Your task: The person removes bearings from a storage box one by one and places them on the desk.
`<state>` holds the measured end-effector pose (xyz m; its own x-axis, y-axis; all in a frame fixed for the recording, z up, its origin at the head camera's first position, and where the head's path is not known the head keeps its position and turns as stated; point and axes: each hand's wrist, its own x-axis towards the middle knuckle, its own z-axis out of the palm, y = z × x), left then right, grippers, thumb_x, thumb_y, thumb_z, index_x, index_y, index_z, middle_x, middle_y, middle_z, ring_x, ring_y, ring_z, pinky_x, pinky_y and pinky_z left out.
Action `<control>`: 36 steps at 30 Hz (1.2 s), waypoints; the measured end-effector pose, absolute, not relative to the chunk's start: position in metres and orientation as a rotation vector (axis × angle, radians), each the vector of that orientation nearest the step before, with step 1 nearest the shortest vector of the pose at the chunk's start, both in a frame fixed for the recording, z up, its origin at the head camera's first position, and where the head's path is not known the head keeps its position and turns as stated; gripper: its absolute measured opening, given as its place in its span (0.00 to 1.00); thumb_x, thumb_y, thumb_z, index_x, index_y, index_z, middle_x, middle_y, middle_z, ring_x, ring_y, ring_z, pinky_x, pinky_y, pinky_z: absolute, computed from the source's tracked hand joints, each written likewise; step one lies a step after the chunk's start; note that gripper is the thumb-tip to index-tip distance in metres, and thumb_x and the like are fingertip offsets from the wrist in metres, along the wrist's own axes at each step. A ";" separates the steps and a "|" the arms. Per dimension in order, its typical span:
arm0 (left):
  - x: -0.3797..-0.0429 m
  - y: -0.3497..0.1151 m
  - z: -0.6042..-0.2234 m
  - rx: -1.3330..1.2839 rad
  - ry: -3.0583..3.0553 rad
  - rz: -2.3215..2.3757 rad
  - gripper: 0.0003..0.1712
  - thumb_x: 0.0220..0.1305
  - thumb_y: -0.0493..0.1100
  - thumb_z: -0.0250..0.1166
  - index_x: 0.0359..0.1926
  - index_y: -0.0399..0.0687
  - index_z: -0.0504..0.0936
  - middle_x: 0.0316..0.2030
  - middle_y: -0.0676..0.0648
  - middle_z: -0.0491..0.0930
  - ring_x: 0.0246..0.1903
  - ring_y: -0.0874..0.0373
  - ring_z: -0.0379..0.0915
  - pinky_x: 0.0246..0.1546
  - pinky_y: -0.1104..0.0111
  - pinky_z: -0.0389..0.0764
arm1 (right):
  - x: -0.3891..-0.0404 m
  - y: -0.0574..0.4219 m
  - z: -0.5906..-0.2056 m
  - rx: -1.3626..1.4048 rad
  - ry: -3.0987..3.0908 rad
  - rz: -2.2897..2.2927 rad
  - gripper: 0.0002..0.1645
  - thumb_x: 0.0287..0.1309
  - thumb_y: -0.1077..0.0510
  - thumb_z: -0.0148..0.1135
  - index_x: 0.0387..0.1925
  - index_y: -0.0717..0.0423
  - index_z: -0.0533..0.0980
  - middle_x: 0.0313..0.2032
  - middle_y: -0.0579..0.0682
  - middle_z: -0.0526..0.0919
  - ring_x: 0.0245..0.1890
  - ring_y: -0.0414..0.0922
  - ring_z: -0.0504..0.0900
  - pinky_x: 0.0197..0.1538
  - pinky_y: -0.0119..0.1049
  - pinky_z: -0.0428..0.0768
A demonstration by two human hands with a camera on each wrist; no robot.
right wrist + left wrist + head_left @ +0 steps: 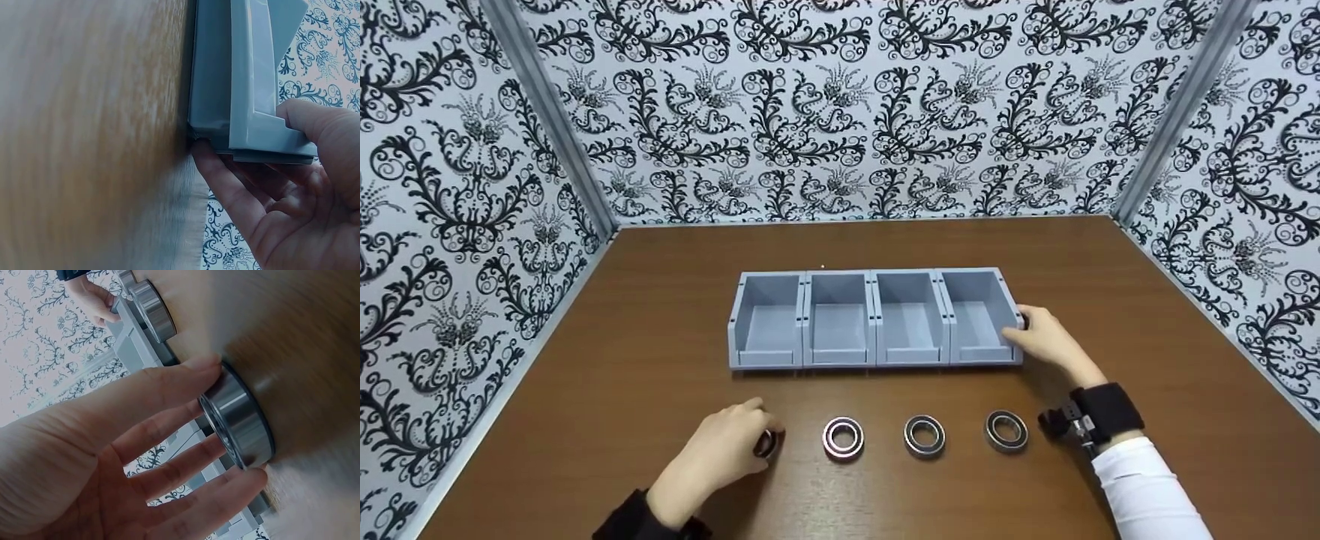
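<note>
On the wooden table, my left hand (724, 446) has its thumb and fingers about a ball bearing (242, 419), a steel ring with dark edges. The left wrist view shows the bearing between thumb tip and fingertips, close over the wood. A row of grey-blue open-front bins (840, 360) stands farther back. At its right end, my right hand (1046, 337) grips the outer side wall. The thumb lies over the bin's upper edge (267, 126), while the other fingers reach along and under the outer side.
In front of the bins lie three more bearings: one with a pinkish rim (843, 454), a dark-faced one (925, 452) in the middle and another (1006, 448) near my right wrist. Patterned wall panels (840, 112) enclose the table (682, 300) at the back and sides.
</note>
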<state>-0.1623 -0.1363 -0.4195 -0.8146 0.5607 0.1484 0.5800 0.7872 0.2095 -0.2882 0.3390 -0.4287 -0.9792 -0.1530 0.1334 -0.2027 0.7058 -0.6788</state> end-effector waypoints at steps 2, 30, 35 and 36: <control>-0.163 -0.136 -0.419 -0.925 -2.901 -0.374 0.19 0.38 0.31 0.83 0.34 0.49 0.88 0.30 0.50 0.74 0.27 0.44 0.79 0.24 0.54 0.80 | -0.288 0.339 -0.430 0.295 -2.838 1.142 0.24 0.60 0.66 0.61 0.55 0.79 0.76 0.43 0.67 0.86 0.38 0.47 0.82 0.42 0.34 0.78; -0.169 -0.144 -0.401 -0.953 -2.976 -0.449 0.22 0.41 0.39 0.85 0.40 0.49 0.87 0.36 0.49 0.78 0.35 0.45 0.81 0.34 0.52 0.82 | -0.291 0.337 -0.421 0.277 -2.826 1.053 0.35 0.64 0.62 0.66 0.64 0.83 0.67 0.52 0.78 0.80 0.50 0.68 0.82 0.54 0.57 0.79; -0.177 -0.143 -0.389 -0.952 -2.982 -0.405 0.18 0.43 0.38 0.82 0.37 0.49 0.86 0.34 0.50 0.76 0.32 0.50 0.77 0.29 0.53 0.79 | -0.294 0.334 -0.415 0.241 -2.840 1.067 0.39 0.66 0.60 0.66 0.69 0.81 0.63 0.60 0.80 0.74 0.59 0.71 0.78 0.60 0.60 0.75; -0.179 -0.143 -0.387 -0.949 -2.981 -0.395 0.18 0.44 0.37 0.82 0.38 0.48 0.86 0.34 0.50 0.76 0.32 0.50 0.77 0.29 0.52 0.79 | -0.295 0.333 -0.414 0.230 -2.843 1.072 0.40 0.66 0.59 0.65 0.70 0.81 0.62 0.61 0.80 0.74 0.61 0.71 0.77 0.61 0.61 0.75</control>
